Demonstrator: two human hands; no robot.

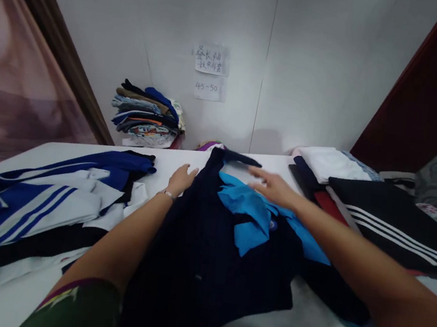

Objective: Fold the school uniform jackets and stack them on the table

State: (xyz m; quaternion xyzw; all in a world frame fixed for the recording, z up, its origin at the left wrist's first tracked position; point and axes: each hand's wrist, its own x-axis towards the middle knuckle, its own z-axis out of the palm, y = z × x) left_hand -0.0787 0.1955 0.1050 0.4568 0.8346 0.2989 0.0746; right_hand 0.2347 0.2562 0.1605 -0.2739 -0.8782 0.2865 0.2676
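A dark navy garment point(205, 245) with bright blue parts point(253, 219) is spread in front of me. The blue cloth lies bunched over its upper middle, and a dark strip of the navy cloth stands up at the far end. At the garment's left edge is my left hand point(182, 181), its fingers apart and nothing visible in them; whether it touches the cloth I cannot tell. Above the blue part, my right hand point(273, 186) has its fingers stretched out, slightly blurred, close to the raised dark strip.
Blue and white clothes point(39, 206) lie heaped at left. A stack of folded clothes point(149, 115) stands at the back left by the wall. At right sit a black garment with white stripes point(393, 220) and white folded cloth point(331, 164). Paper notes point(212, 61) hang on the wall.
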